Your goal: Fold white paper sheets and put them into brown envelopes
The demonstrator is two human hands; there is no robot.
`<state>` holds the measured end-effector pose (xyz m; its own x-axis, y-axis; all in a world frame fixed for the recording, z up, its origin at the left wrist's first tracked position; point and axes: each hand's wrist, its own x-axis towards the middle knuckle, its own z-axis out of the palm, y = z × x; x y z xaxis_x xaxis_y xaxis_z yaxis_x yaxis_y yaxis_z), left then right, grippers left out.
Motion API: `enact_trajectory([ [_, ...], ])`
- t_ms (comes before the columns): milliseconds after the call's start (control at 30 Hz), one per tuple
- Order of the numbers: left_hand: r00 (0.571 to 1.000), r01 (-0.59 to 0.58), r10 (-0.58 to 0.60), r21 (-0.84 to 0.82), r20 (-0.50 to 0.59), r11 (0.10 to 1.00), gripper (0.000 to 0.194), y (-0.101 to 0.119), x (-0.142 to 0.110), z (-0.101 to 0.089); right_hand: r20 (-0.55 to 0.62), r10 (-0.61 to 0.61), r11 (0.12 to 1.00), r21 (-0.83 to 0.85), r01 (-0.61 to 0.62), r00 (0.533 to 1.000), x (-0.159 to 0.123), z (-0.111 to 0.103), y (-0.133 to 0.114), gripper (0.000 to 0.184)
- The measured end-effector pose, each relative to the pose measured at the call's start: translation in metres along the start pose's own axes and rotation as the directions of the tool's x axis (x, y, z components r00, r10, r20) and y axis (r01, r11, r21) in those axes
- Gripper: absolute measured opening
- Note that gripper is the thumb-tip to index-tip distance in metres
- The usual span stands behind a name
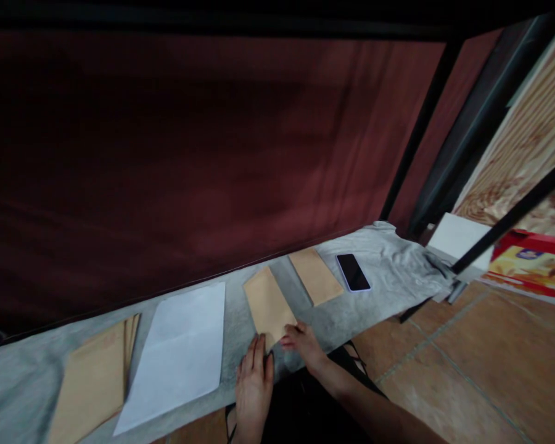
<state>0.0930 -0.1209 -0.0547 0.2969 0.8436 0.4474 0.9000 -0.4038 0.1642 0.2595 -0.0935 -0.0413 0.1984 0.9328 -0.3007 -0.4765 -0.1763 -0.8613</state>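
A brown paper envelope [267,301] lies on the grey cloth in front of me, its near end between my hands. Flat beside its near left edge is my left hand [253,388], fingers stretched out and fingertips touching the paper. My right hand [304,346] has its fingers curled closed at the near right corner of the envelope, gripping its edge. A second brown envelope [315,275] lies just to the right. Left of my hands is a large white sheet of paper [180,351] with a faint crease across it.
Several brown envelopes [95,376] are stacked at the left. A phone [353,272] with a dark screen lies at the right on the grey cloth [393,259]. Behind the bench hangs a dark red cloth [213,154]. Black metal bars, a white box [460,237] and a red-yellow carton [534,265] stand right.
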Motion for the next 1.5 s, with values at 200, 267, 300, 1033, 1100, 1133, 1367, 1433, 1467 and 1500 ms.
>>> enact_trajectory([
  [200, 0.995, -0.084, 0.087, 0.066, -0.041, 0.994, 0.039, -0.006, -0.006, 0.007, -0.165, -0.084, 0.996, 0.004, 0.085, 0.983, 0.031, -0.046, -0.051, 0.046],
  [267, 0.994, -0.093, 0.098, 0.101, -0.044, 0.991, 0.038, -0.005, -0.007, 0.008, -0.2, -0.111, 0.994, -0.004, 0.113, 0.973, 0.04, -0.064, -0.066, 0.045],
  [300, 0.994, -0.095, 0.1, 0.112, -0.045, 0.989, 0.038, -0.004, -0.007, 0.007, -0.214, -0.121, 0.992, -0.007, 0.123, 0.969, 0.043, -0.072, -0.073, 0.045],
  [1033, 0.995, -0.096, 0.091, 0.149, 0.037, 0.984, 0.046, 0.004, -0.016, 0.0, -0.178, -0.041, 0.999, -0.004, 0.041, 0.983, 0.048, -0.128, -0.08, 0.027],
  [1100, 0.995, -0.095, 0.088, 0.15, 0.053, 0.984, 0.047, 0.005, -0.016, 0.0, -0.183, -0.033, 0.999, -0.002, 0.033, 0.983, 0.048, -0.13, -0.078, 0.026],
  [1133, 0.995, -0.095, 0.087, 0.151, 0.058, 0.984, 0.047, 0.005, -0.016, -0.001, -0.185, -0.028, 1.0, 0.0, 0.028, 0.982, 0.048, -0.131, -0.078, 0.025],
  [1367, 0.995, -0.091, 0.084, 0.159, 0.052, 0.983, 0.044, 0.008, -0.017, -0.003, -0.196, 0.019, 1.0, 0.0, -0.019, 0.98, 0.051, -0.136, -0.075, 0.022],
  [1433, 0.995, -0.095, 0.087, 0.163, 0.057, 0.982, 0.043, 0.008, -0.017, -0.003, -0.197, 0.031, 0.999, -0.007, -0.033, 0.98, 0.052, -0.137, -0.074, 0.022],
  [1467, 0.994, -0.096, 0.087, 0.164, 0.06, 0.982, 0.042, 0.008, -0.017, -0.003, -0.198, 0.037, 0.999, -0.012, -0.04, 0.979, 0.052, -0.137, -0.073, 0.022],
  [1500, 0.994, -0.097, 0.088, 0.161, 0.062, 0.982, 0.042, 0.008, -0.017, -0.003, -0.2, 0.042, 0.999, -0.016, -0.046, 0.979, 0.052, -0.137, -0.073, 0.022],
])
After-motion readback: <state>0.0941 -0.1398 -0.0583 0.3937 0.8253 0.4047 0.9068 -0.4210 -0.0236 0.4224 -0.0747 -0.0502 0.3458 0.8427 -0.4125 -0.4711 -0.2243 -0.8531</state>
